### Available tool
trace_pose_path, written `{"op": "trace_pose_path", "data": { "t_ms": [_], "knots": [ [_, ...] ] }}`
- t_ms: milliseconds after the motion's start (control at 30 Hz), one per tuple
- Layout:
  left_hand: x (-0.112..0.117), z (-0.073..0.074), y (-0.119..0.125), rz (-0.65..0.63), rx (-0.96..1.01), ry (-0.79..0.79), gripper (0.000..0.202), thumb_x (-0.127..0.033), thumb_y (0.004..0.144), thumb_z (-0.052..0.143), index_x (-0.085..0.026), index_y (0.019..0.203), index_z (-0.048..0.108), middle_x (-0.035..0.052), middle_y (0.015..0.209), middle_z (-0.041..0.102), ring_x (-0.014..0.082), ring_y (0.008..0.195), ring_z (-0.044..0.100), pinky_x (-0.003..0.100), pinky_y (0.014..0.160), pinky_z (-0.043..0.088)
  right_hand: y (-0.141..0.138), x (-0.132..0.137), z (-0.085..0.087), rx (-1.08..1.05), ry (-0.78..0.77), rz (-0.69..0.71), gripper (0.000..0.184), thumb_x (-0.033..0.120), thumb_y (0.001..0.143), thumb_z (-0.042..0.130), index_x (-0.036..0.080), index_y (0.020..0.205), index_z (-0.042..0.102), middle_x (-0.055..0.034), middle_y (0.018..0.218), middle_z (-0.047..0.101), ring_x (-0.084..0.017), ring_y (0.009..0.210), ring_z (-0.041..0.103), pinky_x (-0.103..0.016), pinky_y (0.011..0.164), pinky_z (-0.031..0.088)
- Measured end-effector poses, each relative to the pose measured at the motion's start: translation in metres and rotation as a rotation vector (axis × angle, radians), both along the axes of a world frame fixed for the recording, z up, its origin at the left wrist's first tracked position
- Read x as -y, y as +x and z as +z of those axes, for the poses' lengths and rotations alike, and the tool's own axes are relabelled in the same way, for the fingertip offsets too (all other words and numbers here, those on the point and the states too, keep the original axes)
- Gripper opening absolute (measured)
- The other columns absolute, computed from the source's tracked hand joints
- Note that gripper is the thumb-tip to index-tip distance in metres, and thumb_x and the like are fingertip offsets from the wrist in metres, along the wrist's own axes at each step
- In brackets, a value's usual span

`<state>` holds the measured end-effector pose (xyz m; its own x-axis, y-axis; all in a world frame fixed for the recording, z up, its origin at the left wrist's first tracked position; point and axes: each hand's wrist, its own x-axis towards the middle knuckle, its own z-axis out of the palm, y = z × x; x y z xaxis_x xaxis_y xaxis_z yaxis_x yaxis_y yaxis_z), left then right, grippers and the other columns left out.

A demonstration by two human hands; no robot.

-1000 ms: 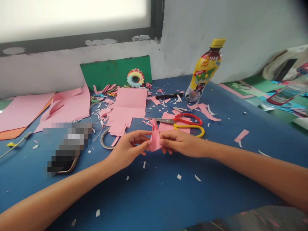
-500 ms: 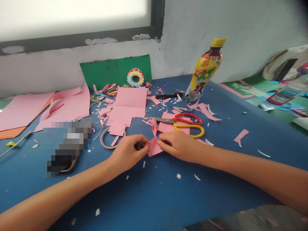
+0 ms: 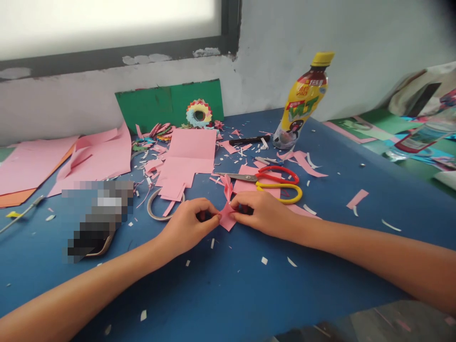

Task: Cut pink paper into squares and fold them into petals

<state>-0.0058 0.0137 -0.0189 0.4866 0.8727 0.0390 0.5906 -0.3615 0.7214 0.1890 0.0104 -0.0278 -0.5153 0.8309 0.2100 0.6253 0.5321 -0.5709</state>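
Note:
Between my two hands is a small folded piece of pink paper (image 3: 228, 219), with a square lower part and a pleated, pointed upper part. My left hand (image 3: 190, 225) pinches its left edge between thumb and fingertips. On the other side my right hand (image 3: 265, 213) is closed on it, thumb and forefinger at the middle crease. Just beyond the right hand lie scissors (image 3: 274, 179) with one red and one yellow handle, on top of pink paper. A roll of tape (image 3: 152, 205) rests beyond the left hand, partly under pink scraps.
Pink sheets (image 3: 190, 152) and many scraps cover the blue table (image 3: 221, 294). A yellow-labelled bottle (image 3: 302, 102) stands at the back, near a black pen (image 3: 247, 140). A paper ring (image 3: 199, 114) leans on a green board (image 3: 153, 104). A blurred-out phone-like object (image 3: 99, 221) lies left.
My right fingers have shifted up along the pink paper to its crease, and its lower square now shows more diamond-like. The left hand keeps its pinch. The view has shifted slightly.

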Motion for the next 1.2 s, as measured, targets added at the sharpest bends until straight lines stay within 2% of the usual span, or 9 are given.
{"op": "trace_pose_path", "data": {
  "t_ms": [200,333,500,600,733,833,900,1033,1200],
  "knots": [
    [-0.008,-0.009,-0.008,-0.17,-0.012,0.27,0.017,-0.015,0.078,0.053,-0.016,0.086,0.069,0.0043,0.081,0.065,0.011,0.064,0.059,0.021,0.059,0.048,0.006,-0.005,-0.008,-0.039,0.243,0.203,0.013,0.015,0.083,0.052,0.018,0.088,0.064,-0.0035,0.088,0.068,-0.015,0.082,0.061,-0.026,0.074,0.046],
    [-0.013,-0.008,-0.014,-0.425,-0.126,0.576,0.022,-0.014,0.085,0.046,-0.014,0.092,0.067,0.0075,0.09,0.068,0.0166,0.078,0.062,0.026,0.069,0.051,0.012,-0.012,-0.009,-0.011,0.46,0.349,0.02,0.017,0.088,0.045,0.017,0.089,0.065,-0.004,0.089,0.07,-0.015,0.081,0.061,-0.029,0.075,0.047],
    [-0.013,-0.002,-0.017,-0.559,-0.266,0.796,0.026,-0.016,0.089,0.04,-0.011,0.097,0.064,0.0096,0.089,0.069,0.0181,0.075,0.063,0.03,0.068,0.052,0.015,-0.014,-0.007,0.069,0.6,0.425,0.023,0.017,0.089,0.043,0.014,0.09,0.066,-0.0065,0.092,0.07,-0.016,0.082,0.062,-0.03,0.076,0.048],
    [-0.011,-0.004,-0.014,-0.518,-0.197,0.761,0.024,-0.019,0.089,0.043,-0.013,0.091,0.066,0.0087,0.085,0.07,0.0167,0.073,0.063,0.028,0.068,0.052,0.012,-0.011,-0.007,0.023,0.49,0.4,0.021,0.022,0.088,0.047,0.015,0.091,0.066,-0.0058,0.09,0.07,-0.016,0.081,0.062,-0.029,0.076,0.048],
    [-0.009,-0.011,-0.008,-0.271,-0.053,0.561,0.02,-0.022,0.085,0.05,-0.015,0.082,0.069,0.0059,0.074,0.068,0.0125,0.065,0.061,0.021,0.06,0.05,0.005,-0.008,-0.008,-0.118,0.155,0.181,0.016,0.023,0.085,0.053,0.017,0.09,0.066,-0.0028,0.083,0.07,-0.012,0.074,0.063,-0.022,0.067,0.049],
    [-0.01,-0.014,-0.007,-0.182,-0.057,0.496,0.018,-0.022,0.084,0.052,-0.015,0.082,0.069,0.0047,0.071,0.066,0.0116,0.062,0.06,0.02,0.057,0.049,0.003,-0.007,-0.009,-0.128,0.129,0.119,0.014,0.022,0.083,0.055,0.018,0.088,0.067,-0.0025,0.082,0.07,-0.012,0.073,0.063,-0.022,0.067,0.049],
    [-0.011,-0.014,-0.008,-0.23,-0.074,0.513,0.018,-0.02,0.084,0.052,-0.014,0.084,0.069,0.0053,0.074,0.066,0.0126,0.065,0.06,0.021,0.059,0.05,0.005,-0.008,-0.01,-0.088,0.225,0.165,0.015,0.022,0.085,0.053,0.017,0.086,0.067,-0.0041,0.082,0.069,-0.014,0.076,0.063,-0.024,0.07,0.049],
    [-0.016,-0.01,-0.014,-0.429,-0.108,0.565,0.021,-0.015,0.085,0.047,-0.013,0.091,0.067,0.0084,0.087,0.066,0.0151,0.078,0.061,0.024,0.07,0.05,0.016,-0.014,-0.008,0.05,0.449,0.415,0.022,0.019,0.089,0.044,0.014,0.093,0.065,-0.0073,0.092,0.069,-0.015,0.083,0.061,-0.027,0.073,0.049],
    [-0.021,-0.002,-0.022,-0.639,-0.207,0.624,0.025,-0.012,0.086,0.042,-0.014,0.098,0.064,0.0091,0.098,0.066,0.017,0.085,0.06,0.027,0.077,0.049,0.024,-0.018,-0.002,0.188,0.582,0.574,0.029,0.018,0.093,0.035,0.015,0.1,0.063,-0.0069,0.099,0.067,-0.016,0.087,0.06,-0.029,0.075,0.049]
  ]
}}
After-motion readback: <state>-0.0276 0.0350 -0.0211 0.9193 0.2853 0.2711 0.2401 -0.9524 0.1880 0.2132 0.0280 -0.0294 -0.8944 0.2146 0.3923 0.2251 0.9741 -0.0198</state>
